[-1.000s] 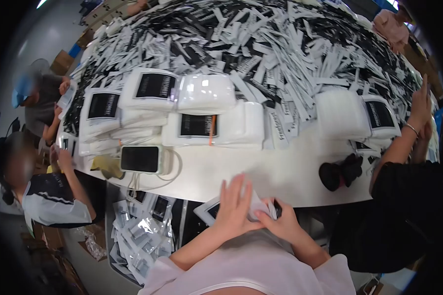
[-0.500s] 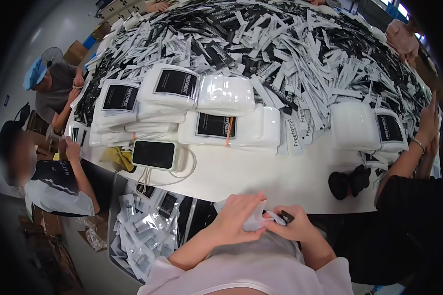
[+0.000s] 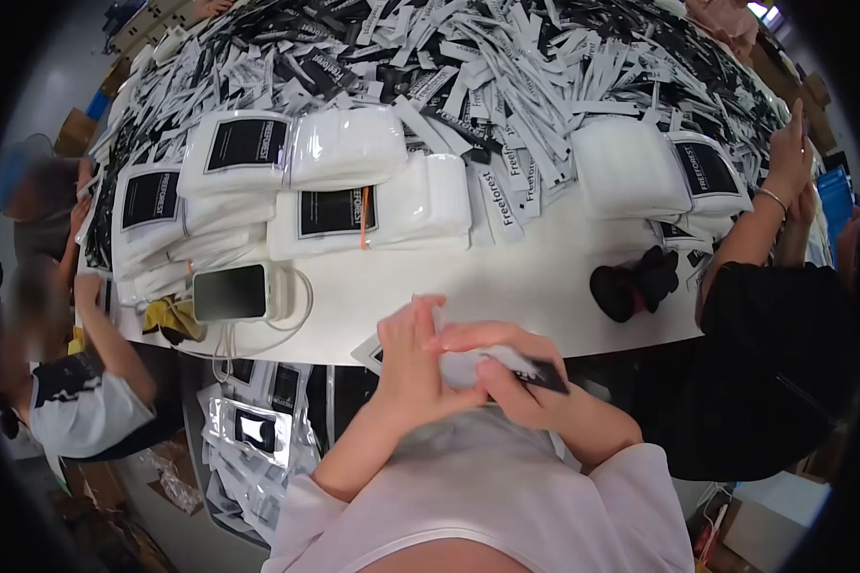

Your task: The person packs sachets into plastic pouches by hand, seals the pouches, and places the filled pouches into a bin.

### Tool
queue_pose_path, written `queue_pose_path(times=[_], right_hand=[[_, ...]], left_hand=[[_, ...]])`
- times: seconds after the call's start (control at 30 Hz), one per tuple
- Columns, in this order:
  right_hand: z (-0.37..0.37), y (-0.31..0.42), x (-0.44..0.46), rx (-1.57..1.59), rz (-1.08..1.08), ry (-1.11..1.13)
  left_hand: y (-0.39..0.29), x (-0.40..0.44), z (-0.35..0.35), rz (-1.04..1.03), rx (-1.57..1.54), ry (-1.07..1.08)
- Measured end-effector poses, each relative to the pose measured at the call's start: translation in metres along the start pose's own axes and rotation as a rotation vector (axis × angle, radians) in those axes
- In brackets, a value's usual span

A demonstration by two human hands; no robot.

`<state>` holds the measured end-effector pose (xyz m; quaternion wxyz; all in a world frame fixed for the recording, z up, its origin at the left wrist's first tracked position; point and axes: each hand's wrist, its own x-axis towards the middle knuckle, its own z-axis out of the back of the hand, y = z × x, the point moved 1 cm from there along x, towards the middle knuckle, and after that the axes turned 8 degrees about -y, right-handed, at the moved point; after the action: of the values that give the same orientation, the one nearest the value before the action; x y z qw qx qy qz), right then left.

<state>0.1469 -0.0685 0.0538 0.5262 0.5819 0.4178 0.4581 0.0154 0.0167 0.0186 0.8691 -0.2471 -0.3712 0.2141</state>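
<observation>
My left hand point(image 3: 411, 372) is in front of my chest, near the table's front edge, with its fingers closed around a plastic bag point(image 3: 365, 351). A pale corner and a dark label of this bag show to the left of the wrist. In my right hand point(image 3: 530, 396) is a narrow white-and-black packet point(image 3: 545, 372), pinched between thumb and fingers, its black end pointing right. The packet's white end reaches toward the left palm. Whether it is inside the bag I cannot tell.
A heap of black and white stick packets point(image 3: 506, 86) covers the table's far part. Bundled white bags point(image 3: 430, 205), a phone point(image 3: 229, 292) with a cable and a dark object point(image 3: 631, 286) lie nearer. A bin of filled bags point(image 3: 248, 458) stands lower left. Co-workers flank me.
The view has shifted, so the table's things sit further left and higher. Both hands have risen and drawn together, and more of the packet shows in my right hand.
</observation>
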Motion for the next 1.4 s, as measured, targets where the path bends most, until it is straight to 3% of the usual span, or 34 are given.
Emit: queue_pose_path(times=[0.07,0.17,0.3,0.33,0.47,0.57,0.67,0.77,0.87,0.97,1.07,1.17,1.2,1.3,1.4], right_hand=[[0.003,0.011,0.010,0.063,0.064,0.122],[0.005,0.003,0.013,0.188,-0.036,0.027],[-0.009,0.004,0.009,-0.400,0.235,-0.087],[-0.014,0.006,0.012,-0.282,0.310,-0.294],[0.005,0.005,0.000,-0.651,0.422,-0.121],[0.002,-0.009,0.001,-0.706,0.441,0.098],[0.011,-0.010,0.002,-0.743,0.367,0.215],[0.020,-0.008,0.005,-0.613,0.261,0.162],[0.018,-0.002,0.008,-0.735,0.226,0.327],[0.020,-0.001,0.015,-0.848,0.394,0.328],[0.010,-0.006,0.018,-0.516,0.423,-0.198],[0.004,-0.014,0.013,-0.338,0.180,-0.220],[0.002,-0.015,0.009,-0.343,0.058,-0.088],[-0.003,-0.016,0.008,-0.413,0.154,-0.039],[-0.021,-0.021,0.016,-0.386,0.174,-0.019]], left_hand=[[0.008,-0.005,0.001,0.005,-0.020,0.041],[0.002,-0.011,-0.001,0.058,-0.156,0.028],[0.002,-0.009,0.001,0.092,-0.176,0.034],[0.005,-0.007,0.004,0.075,-0.191,0.028],[0.010,-0.006,0.008,0.006,-0.149,0.069],[0.009,-0.010,0.008,-0.016,0.003,0.107],[0.002,0.003,0.020,-0.019,-0.177,0.154],[0.008,0.000,0.030,0.296,-0.297,0.217],[0.008,0.001,0.032,0.338,-0.234,0.285],[0.004,0.002,0.032,0.533,-0.234,0.328],[0.000,0.002,0.028,0.621,-0.633,0.045],[0.000,-0.004,0.029,0.747,-0.753,0.073],[-0.002,-0.002,0.029,0.806,-0.848,-0.016],[0.012,-0.013,0.036,0.814,-0.883,0.093],[0.014,-0.021,0.048,0.676,-0.764,-0.080]])
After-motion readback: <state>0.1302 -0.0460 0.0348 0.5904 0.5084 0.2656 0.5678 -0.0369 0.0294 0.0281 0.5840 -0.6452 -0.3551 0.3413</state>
